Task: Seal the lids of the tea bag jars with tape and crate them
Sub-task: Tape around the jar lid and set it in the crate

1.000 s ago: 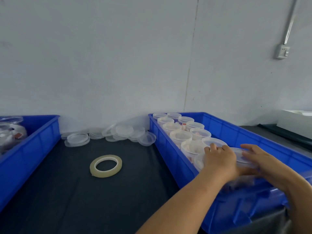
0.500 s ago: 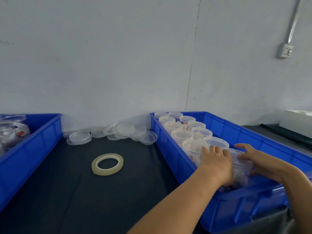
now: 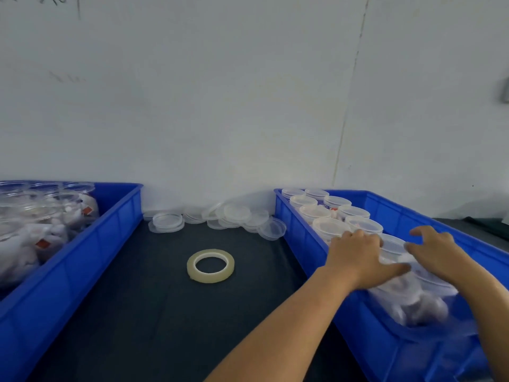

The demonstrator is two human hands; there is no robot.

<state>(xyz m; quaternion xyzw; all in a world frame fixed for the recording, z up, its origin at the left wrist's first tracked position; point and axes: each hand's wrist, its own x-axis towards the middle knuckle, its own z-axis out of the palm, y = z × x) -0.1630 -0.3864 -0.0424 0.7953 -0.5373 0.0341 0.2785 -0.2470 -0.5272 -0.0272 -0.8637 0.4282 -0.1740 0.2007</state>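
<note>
Progress check, judged from how things lie: partway through, and more jars look lidded and crated than still waiting

Right crate [image 3: 300, 232]: two rows of lidded jars [image 3: 330, 226] standing upright along its left side, running from the back wall toward the camera. Whether each lid carries tape I cannot tell, clear tape on clear plastic doesn't show at this range

Nearest jar [image 3: 413, 296] sits at the front end of those rows, blurred, tea bags visible inside, lid on. Left hand [image 3: 358, 260] lies against its left side with fingers spread and mostly straight, thumb pointing across the lid. Right hand [image 3: 438, 252] is over the lid from the right, fingers [image 3: 418, 232] loosely arched and splayed, not wrapped round anything. Reads as both hands released or nearly so, steadying rather than clamping; blur makes exact contact uncertain. Jar itself looks tilted, so likely being seated into place

Left crate [image 3: 82, 244]: several open jars of tea bags [image 3: 41, 224] with no lids on, so that stock is still to do

Worktop [image 3: 154, 312] between the crates: tape roll [image 3: 210, 266] lying flat, untouched, well apart from both hands. Loose lids [image 3: 234, 216] heaped at the back against the wall

Remaining per jar: lid on, tape, move to right crate
</note>
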